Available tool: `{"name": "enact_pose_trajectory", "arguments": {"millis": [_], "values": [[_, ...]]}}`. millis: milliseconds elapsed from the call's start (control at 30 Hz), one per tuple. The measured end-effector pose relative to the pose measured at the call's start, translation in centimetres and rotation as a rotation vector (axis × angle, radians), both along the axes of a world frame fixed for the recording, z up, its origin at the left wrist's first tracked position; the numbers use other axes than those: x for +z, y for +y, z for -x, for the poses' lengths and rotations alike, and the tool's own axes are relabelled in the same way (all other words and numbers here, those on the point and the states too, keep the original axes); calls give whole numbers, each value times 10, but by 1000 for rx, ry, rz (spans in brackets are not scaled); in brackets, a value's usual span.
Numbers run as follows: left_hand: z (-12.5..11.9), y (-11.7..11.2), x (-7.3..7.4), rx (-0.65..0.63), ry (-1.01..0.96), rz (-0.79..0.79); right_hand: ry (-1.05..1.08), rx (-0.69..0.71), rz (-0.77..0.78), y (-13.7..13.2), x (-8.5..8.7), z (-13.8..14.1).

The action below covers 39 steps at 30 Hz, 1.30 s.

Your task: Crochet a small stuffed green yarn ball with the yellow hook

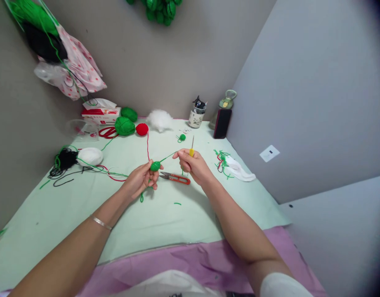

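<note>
Pinched in the fingers of my left hand (141, 180) is a small green crocheted ball (155, 166). From it a green strand (168, 157) runs taut to the fingertips of my right hand (192, 164). That hand also grips a crochet hook (192, 152) with a yellow handle, its metal shaft pointing up and away. Orange-handled thread snips (176, 178) lie on the table between and just below my hands. Beneath my left hand hangs a green yarn loop (142, 198).
Green yarn balls (124, 126), a red ball (142, 129), white stuffing (159, 120) and a tissue box (101, 114) line the back. White yarn (90, 156) lies left. A jar (196, 115) and upright phone (222, 123) stand back right, yarn scraps (222, 161) nearer.
</note>
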<state>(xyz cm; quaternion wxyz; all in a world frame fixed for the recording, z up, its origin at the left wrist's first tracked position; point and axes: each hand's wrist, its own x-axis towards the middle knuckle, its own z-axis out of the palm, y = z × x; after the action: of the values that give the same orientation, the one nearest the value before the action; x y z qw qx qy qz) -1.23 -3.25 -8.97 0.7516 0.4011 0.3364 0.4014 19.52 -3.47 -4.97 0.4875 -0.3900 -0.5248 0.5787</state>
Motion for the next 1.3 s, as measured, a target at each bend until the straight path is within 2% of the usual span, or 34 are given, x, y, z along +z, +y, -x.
{"name": "enact_pose_trajectory", "arguments": {"millis": [300,533,667,767,900,1000,1133,1300], "values": [[0,0,-3,-31,2,77,-16,34,70,4,-3,-3],[0,2,-4,32,-32,94,-197,-25,4,9,-7,-5],[2,5,-6,127,-76,80,-419,-169,-93,19,-13,-14],[3,7,-7,148,-91,79,-675,-251,-142,26,-21,-24],[3,6,-7,142,-92,79,-1053,-257,-148,25,-32,-25],[4,6,-5,150,-91,69,-1255,-259,-172,20,-32,-18],[8,7,-3,169,-96,51,-1382,-159,-279,11,-24,-7],[13,11,-3,195,-106,31,-1398,140,-407,-1,-21,8]]}}
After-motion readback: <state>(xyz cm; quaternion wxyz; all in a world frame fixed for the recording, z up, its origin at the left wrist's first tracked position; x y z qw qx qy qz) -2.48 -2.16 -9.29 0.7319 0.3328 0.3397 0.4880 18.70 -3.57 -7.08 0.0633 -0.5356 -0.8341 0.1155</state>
